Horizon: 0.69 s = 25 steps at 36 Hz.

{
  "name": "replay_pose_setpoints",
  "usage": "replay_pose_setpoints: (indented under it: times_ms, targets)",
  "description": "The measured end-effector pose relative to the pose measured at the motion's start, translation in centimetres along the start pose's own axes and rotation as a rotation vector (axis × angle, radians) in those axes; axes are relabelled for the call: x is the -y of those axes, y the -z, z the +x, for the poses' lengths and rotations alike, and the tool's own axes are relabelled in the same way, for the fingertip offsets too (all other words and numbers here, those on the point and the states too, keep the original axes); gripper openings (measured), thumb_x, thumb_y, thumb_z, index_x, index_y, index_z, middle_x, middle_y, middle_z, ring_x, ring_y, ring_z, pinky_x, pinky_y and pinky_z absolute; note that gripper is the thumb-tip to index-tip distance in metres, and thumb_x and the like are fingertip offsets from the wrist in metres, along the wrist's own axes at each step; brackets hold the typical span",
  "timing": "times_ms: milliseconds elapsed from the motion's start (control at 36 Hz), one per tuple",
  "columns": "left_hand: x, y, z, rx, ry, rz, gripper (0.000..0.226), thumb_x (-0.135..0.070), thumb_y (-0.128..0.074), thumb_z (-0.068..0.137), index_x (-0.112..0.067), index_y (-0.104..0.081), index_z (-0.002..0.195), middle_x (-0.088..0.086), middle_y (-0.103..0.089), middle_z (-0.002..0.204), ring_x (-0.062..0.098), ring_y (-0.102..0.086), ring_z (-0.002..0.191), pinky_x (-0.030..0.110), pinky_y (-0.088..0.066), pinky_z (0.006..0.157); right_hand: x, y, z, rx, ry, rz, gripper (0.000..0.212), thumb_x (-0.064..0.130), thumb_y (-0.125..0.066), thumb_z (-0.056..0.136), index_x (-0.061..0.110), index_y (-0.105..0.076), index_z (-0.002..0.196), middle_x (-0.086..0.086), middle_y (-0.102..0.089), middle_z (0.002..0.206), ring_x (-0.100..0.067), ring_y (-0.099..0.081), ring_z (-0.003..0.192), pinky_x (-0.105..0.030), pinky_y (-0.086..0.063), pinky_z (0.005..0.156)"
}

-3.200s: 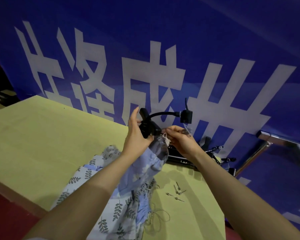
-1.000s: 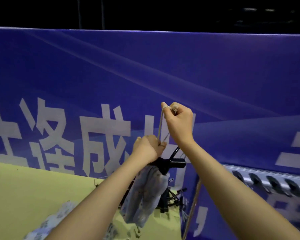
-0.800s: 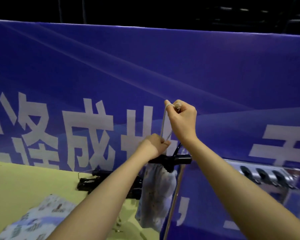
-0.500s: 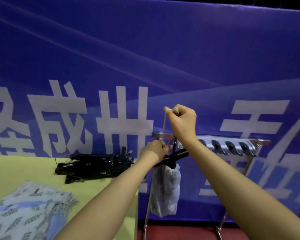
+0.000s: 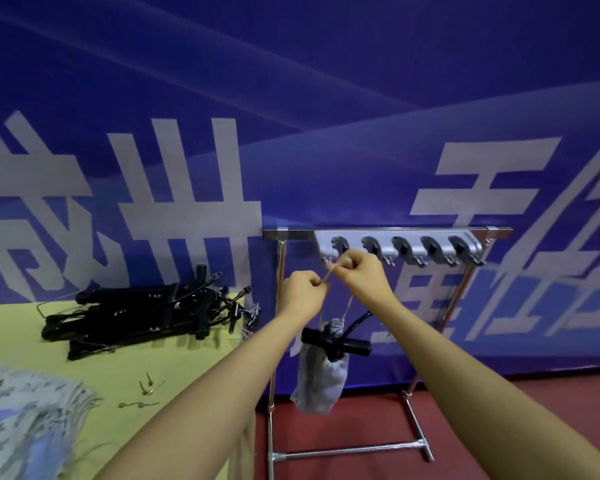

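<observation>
A small patterned cloth drawstring bag [image 5: 321,379] hangs in the air on its pale cord [image 5: 332,269], with a black handle-shaped device [image 5: 336,342] sticking out of its mouth. My left hand [image 5: 302,292] pinches the cord at its lower part. My right hand [image 5: 362,273] pinches the cord's upper end, just below the leftmost hook of the grey hook rail [image 5: 399,245]. The rail sits on a silver metal stand [image 5: 278,341] in front of the blue banner.
A yellow table [image 5: 118,362] at the left holds a heap of black devices [image 5: 146,311], several small metal pins [image 5: 146,389] and a pile of leaf-patterned cloth bags [image 5: 25,417]. A blue banner [image 5: 326,116] closes the back. Red floor [image 5: 361,420] lies under the stand.
Both hands have carried the bagged device from over the table to the right, up to the hook rail. The bag now hangs lower on a longer stretch of cord.
</observation>
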State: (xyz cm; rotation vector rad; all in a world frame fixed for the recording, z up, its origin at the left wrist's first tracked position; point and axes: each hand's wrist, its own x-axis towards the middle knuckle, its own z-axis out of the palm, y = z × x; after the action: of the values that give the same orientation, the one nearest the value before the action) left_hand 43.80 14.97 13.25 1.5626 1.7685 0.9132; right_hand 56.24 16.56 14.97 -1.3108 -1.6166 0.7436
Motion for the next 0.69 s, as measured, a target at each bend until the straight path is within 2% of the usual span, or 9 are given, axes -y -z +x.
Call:
replay_pose_setpoints:
  times_ms: [56, 167, 278, 389, 472, 556, 611, 694]
  targets:
    - [0.4, -0.6, 1.1, 0.000, 0.014, -0.037, 0.026, -0.024, -0.061, 0.087, -0.018, -0.059, 0.062, -0.005, -0.053, 0.055, 0.018, -0.050, 0.061, 0.027, -0.034, 0.053, -1.2, -0.2, 0.9, 0.029, -0.032, -0.042, 0.027, 0.005, -0.065, 0.082, 0.007, -0.044, 0.065, 0.003, -0.032, 0.053, -0.009, -0.028, 0.051, -0.016, -0.027, 0.047]
    - [1.6, -1.7, 3.9, 0.011, 0.032, -0.095, 0.015, -0.021, -0.062, 0.087, -0.014, -0.071, 0.078, 0.004, -0.066, 0.075, 0.019, -0.055, 0.071, 0.027, -0.040, 0.063, -3.3, -0.6, 2.9, 0.080, -0.078, -0.086, 0.027, 0.000, -0.058, 0.082, 0.012, -0.042, 0.063, 0.000, -0.036, 0.055, -0.013, -0.028, 0.054, -0.015, -0.027, 0.046]
    - [2.1, -3.1, 6.3, 0.060, 0.041, -0.135, 0.016, -0.017, -0.062, 0.089, -0.004, -0.072, 0.087, 0.003, -0.062, 0.075, 0.017, -0.055, 0.072, 0.024, -0.038, 0.063, -5.6, -1.0, 4.9, 0.088, -0.145, -0.072, 0.021, 0.009, -0.054, 0.091, 0.006, -0.048, 0.071, -0.001, -0.035, 0.054, -0.013, -0.027, 0.053, -0.016, -0.025, 0.044]
    - [2.7, -4.7, 8.9, 0.065, 0.083, -0.180, 0.012, -0.012, -0.063, 0.086, -0.007, -0.069, 0.078, 0.006, -0.064, 0.074, 0.032, -0.067, 0.082, 0.037, -0.053, 0.075, -7.6, -1.6, 6.6, 0.070, -0.165, -0.105, 0.017, 0.009, -0.053, 0.092, 0.006, -0.053, 0.076, -0.001, -0.038, 0.055, -0.015, -0.030, 0.052, -0.019, -0.027, 0.045]
    - [3.0, -5.3, 10.7, 0.056, 0.090, -0.208, 0.017, -0.012, -0.061, 0.087, -0.014, -0.063, 0.070, 0.009, -0.063, 0.071, 0.035, -0.067, 0.083, 0.044, -0.053, 0.077, -8.6, -2.2, 7.5, 0.016, -0.134, -0.124, 0.013, 0.009, -0.052, 0.094, 0.006, -0.060, 0.084, -0.001, -0.047, 0.059, -0.016, -0.038, 0.054, -0.017, -0.031, 0.046]
    - [3.4, -5.8, 12.8, 0.032, 0.090, -0.229, 0.018, -0.011, -0.059, 0.087, -0.014, -0.062, 0.069, 0.012, -0.064, 0.072, 0.036, -0.067, 0.083, 0.045, -0.053, 0.078, -9.4, -3.0, 8.6, -0.050, -0.100, -0.163, 0.015, 0.010, -0.052, 0.095, 0.002, -0.064, 0.092, -0.008, -0.057, 0.070, -0.020, -0.049, 0.063, -0.015, -0.034, 0.051]
    - [3.7, -6.2, 13.7, 0.031, 0.101, -0.227, 0.016, -0.012, -0.059, 0.086, -0.012, -0.064, 0.071, 0.015, -0.065, 0.072, 0.035, -0.067, 0.082, 0.045, -0.053, 0.078, -9.8, -3.5, 9.3, -0.070, -0.108, -0.196, 0.016, 0.009, -0.052, 0.095, -0.001, -0.065, 0.095, -0.015, -0.064, 0.080, -0.026, -0.055, 0.070, -0.020, -0.034, 0.053]
    - [4.3, -6.5, 14.4, 0.045, 0.118, -0.186, 0.016, -0.014, -0.060, 0.087, -0.012, -0.064, 0.072, 0.008, -0.063, 0.069, 0.031, -0.066, 0.080, 0.039, -0.052, 0.073, -10.6, -4.1, 9.7, -0.058, -0.148, -0.249, 0.018, 0.006, -0.051, 0.095, -0.004, -0.066, 0.097, -0.020, -0.067, 0.088, -0.030, -0.058, 0.074, -0.028, -0.035, 0.060]
